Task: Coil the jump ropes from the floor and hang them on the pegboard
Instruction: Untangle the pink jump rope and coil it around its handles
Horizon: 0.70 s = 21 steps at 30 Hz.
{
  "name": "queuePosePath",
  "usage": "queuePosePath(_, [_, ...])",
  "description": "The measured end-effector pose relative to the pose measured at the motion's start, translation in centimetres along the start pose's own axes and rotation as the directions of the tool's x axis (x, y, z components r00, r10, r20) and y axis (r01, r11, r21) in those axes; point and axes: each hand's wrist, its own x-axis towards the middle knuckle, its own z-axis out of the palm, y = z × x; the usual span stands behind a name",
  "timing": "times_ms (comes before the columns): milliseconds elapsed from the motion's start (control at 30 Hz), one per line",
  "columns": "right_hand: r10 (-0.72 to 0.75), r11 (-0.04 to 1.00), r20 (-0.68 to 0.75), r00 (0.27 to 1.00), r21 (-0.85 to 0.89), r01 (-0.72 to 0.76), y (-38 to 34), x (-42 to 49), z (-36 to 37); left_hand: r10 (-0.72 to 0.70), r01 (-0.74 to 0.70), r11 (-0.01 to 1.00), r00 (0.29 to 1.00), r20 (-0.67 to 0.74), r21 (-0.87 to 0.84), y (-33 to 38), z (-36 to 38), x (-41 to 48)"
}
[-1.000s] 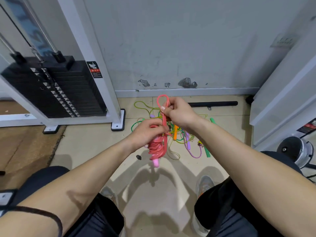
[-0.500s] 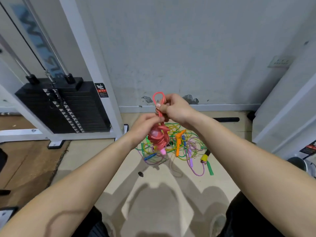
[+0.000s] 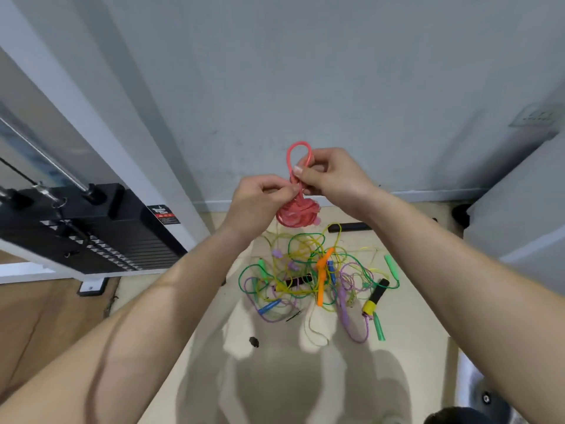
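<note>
In the head view, both hands are meeting in front of the far wall [image 3: 305, 71], above the floor. The left hand [image 3: 260, 200] is curling its fingers and pinching the neck of the coiled pink jump rope [image 3: 298, 214], just above the bundle. The right hand [image 3: 330, 175] is touching it from the right side, thumb and fingers clamping on the same rope where a single loop [image 3: 298, 145] is standing up above both hands. The bundled coils are hanging below the hands, clear of the floor.

Beneath and nearer, a tangled pile of jump ropes [image 3: 293, 255] is lying on the pale floor [image 3: 183, 316]: green, yellow and purple cords are crossing one another, with an orange handle [image 3: 322, 276] in the middle, a black and yellow handle [image 3: 375, 296] to its right, and green handles [image 3: 391, 266] at the right edge. A black bar [image 3: 348, 227] is lying at the foot of the wall, beyond the pile. At the left, a black weight stack [image 3: 101, 237] is sitting inside a white frame [image 3: 91, 96]. No pegboard is showing in this view.
</note>
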Motion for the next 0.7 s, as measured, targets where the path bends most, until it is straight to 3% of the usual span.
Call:
queuePosePath(200, [0.096, 0.995, -0.028, 0.995, 0.010, -0.096, -12.8, -1.4, -4.2, -0.104, 0.113, 0.992, 0.984, -0.143, 0.053, 13.1, -2.8, -1.3])
queuePosePath(367, [0.102, 0.994, -0.009, 0.995, 0.043, -0.102, -26.2, -3.9, -7.1, -0.162, 0.163, 0.987, 0.979, -0.121, -0.003, 27.3, -4.7, -3.5])
queuePosePath(700, [-0.076, 0.995, -0.039, 0.996, 0.056, 0.078, -48.0, -4.2, -12.9, -0.002, 0.003, 1.000, 1.000, -0.023, 0.030, 50.5, -8.5, -3.0])
